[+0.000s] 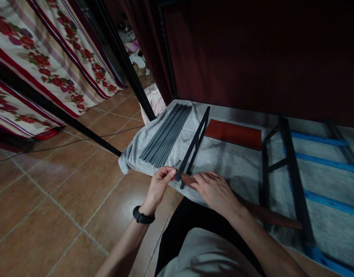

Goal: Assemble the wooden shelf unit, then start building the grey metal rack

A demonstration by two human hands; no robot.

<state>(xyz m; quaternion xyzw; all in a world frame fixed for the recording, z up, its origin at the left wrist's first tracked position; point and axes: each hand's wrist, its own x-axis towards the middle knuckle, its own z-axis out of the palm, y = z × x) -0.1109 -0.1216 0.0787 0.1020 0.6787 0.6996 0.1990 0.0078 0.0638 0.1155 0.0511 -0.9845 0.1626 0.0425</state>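
My left hand point(161, 182), with a black watch on the wrist, is closed in a pinch at the near end of a black metal frame piece point(194, 144) that lies on a grey cloth point(223, 157). My right hand point(214, 188) lies palm down, fingers stretched, on a long brown wooden board point(269, 215) whose near end meets that frame piece. What the left fingers pinch is too small to make out.
A bundle of grey metal rods point(167, 134) lies on the cloth's left part. A second red-brown board point(234, 134) lies further back. A larger black frame point(292, 173) with blue bars point(323, 161) lies to the right. Brown floor tiles and a flowered curtain point(50, 65) fill the left.
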